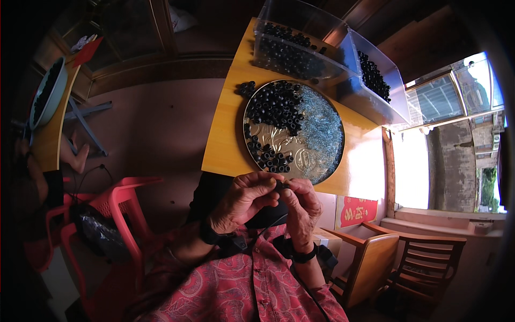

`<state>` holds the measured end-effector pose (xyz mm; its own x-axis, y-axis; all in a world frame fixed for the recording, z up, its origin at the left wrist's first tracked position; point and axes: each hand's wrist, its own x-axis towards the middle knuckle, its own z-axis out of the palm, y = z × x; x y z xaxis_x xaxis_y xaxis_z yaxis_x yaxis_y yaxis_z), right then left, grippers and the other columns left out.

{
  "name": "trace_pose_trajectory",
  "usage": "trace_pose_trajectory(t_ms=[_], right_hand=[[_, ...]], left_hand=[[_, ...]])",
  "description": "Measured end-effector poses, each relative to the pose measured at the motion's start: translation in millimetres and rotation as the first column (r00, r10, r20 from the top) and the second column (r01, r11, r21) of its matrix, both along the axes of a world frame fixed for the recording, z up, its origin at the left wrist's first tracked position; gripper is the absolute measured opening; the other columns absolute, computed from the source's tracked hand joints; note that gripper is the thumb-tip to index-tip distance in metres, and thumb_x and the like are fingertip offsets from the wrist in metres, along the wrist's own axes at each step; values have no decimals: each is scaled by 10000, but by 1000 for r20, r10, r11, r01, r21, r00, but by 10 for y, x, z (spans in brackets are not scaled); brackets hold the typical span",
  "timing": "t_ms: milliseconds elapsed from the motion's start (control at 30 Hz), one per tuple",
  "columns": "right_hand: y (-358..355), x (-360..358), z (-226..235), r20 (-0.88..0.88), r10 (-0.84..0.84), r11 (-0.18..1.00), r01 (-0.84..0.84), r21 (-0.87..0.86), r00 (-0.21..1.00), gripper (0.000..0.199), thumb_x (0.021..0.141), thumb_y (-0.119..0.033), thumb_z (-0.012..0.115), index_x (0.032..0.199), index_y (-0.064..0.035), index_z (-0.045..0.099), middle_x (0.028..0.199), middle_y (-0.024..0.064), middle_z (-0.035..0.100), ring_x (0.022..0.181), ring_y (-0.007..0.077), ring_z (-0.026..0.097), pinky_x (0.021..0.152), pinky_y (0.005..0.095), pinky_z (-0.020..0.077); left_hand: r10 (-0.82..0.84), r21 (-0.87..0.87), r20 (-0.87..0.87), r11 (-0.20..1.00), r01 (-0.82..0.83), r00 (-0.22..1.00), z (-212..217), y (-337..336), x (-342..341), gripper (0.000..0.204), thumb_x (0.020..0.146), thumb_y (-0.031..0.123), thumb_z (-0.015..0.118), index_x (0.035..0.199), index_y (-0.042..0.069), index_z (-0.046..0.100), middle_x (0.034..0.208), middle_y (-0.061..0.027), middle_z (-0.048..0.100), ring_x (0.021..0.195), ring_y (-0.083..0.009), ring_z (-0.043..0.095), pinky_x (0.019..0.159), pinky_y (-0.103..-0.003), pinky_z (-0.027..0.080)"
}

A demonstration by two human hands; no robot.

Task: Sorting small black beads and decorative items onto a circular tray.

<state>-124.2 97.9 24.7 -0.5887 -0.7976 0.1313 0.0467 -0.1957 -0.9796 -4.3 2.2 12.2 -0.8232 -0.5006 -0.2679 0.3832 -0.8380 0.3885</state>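
Just in front of the table's near edge, my left hand (236, 203) and my right hand (302, 213) meet, fingertips pinched together. Between them is a small black ring-shaped piece (279, 185), mostly covered by the fingers. Beyond my hands a round metal tray (268, 134) lies on the table. Many black ring-shaped pieces (275, 104) are heaped on its left side, with a looser group (273, 158) nearer me. Small clear bluish bits (320, 123) cover the tray's right side.
The yellow wooden table (225, 129) also bears a clear plastic bin (300, 51) and another bin (394, 104), both with black pieces. Red plastic chairs (126, 214) are at left, wooden chairs (370, 268) at right. Another person's foot (80, 155) shows by the far-left table.
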Motion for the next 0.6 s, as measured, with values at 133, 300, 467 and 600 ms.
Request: trace_pose_trajectory(t_ms=[133, 300, 467, 600], right_hand=[[-2, 3, 4, -47, -7, 1000, 8, 14, 999, 163, 851, 36, 682, 1011, 11, 666, 1016, 56, 587, 934, 131, 565, 817, 241, 453], [-4, 11, 31, -103, -14, 999, 18, 37, 995, 160, 849, 35, 684, 1007, 18, 662, 1008, 64, 589, 922, 134, 569, 805, 247, 459], [-8, 8, 37, -229, -23, 999, 31, 30, 973, 148, 844, 40, 678, 989, 23, 651, 1004, 76, 590, 917, 145, 569, 801, 256, 461], [-7, 42, 58, -192, -24, 998, 33, 44, 981, 151, 843, 70, 634, 981, 12, 640, 1005, 63, 580, 953, 146, 548, 857, 261, 423]], left_hand=[[3, -4, 11, 1000, -3, 1000, -12, 8, 5, 224, 936, 110, 613, 1123, -8, 647, 872, -52, 672, 739, -113, 647, 681, -245, 552], [7, -16, 10, 1000, -7, 1000, -29, 15, 17, 225, 937, 111, 611, 1128, -3, 645, 889, -48, 671, 748, -107, 646, 691, -239, 555], [17, 0, 25, 1000, -17, 1000, 9, 25, 22, 215, 934, 115, 620, 1116, 5, 654, 903, -56, 683, 754, -101, 653, 695, -229, 559], [-1, 41, 6, 999, 1, 1000, -4, 20, 31, 216, 935, 117, 619, 1115, 2, 655, 905, -56, 683, 743, -98, 650, 684, -227, 556]])
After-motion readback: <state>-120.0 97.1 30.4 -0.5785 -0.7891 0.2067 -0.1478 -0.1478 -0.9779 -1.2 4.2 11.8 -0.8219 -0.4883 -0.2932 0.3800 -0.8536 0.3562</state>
